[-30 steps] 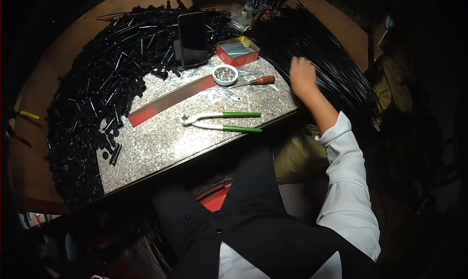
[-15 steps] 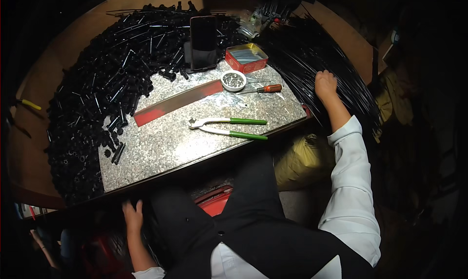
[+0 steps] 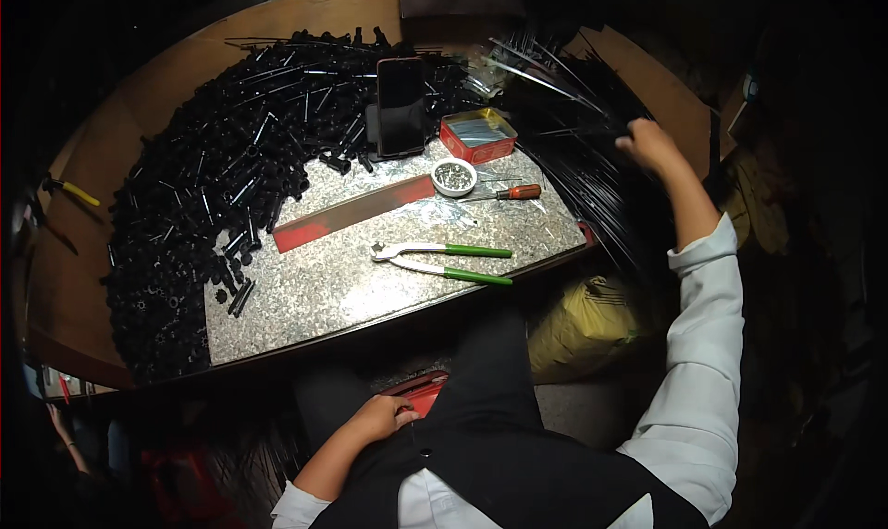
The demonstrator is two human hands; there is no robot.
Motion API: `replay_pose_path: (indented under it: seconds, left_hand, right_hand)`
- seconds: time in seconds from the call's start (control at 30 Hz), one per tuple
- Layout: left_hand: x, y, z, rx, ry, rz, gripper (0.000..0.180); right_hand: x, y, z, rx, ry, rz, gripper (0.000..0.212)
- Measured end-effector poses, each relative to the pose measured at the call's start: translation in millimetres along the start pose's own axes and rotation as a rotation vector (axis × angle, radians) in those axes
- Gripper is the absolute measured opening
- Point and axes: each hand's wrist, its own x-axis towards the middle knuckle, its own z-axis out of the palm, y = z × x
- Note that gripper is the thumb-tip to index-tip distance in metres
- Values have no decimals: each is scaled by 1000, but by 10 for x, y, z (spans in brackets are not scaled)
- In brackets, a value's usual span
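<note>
My right hand [image 3: 650, 146] is closed on a few thin black rods [image 3: 548, 82], at the right of the table. Their far ends are raised to the left and blurred by motion. Below them lies a thick heap of similar long black rods [image 3: 592, 196]. My left hand [image 3: 377, 417] is over my lap, fingers curled together in front of the dark vest; whatever they may hold is hidden. On the speckled stone slab [image 3: 305, 298] lie pincers [image 3: 444, 261] with green handles, an orange-handled screwdriver [image 3: 518, 192], and a long red-and-grey bar [image 3: 356, 213].
A big mound of black tubular parts [image 3: 203, 168] covers the table's left. A phone [image 3: 400, 108] stands upright behind the slab, beside a red tin [image 3: 478, 148] of thin rods and a white bowl [image 3: 454, 178] of small metal pieces. Yellow-handled pliers [image 3: 74, 192] lie far left.
My right hand has risen and moved right, lifting a few rods off the heap. My left hand has come from below the table's left edge to my lap, its fingers now curled.
</note>
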Motion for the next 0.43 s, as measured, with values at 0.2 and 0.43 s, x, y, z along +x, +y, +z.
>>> replay_pose_path:
  seconds: [0.2,0.43]
  left_hand:
    - [-230,406,-353,17,70,108,33]
    - [-425,1082,-1268,31,757,531,38]
  right_hand:
    - [26,85,-560,213,133,-65,32]
    - [-107,-406,-777,810,131,-274,16]
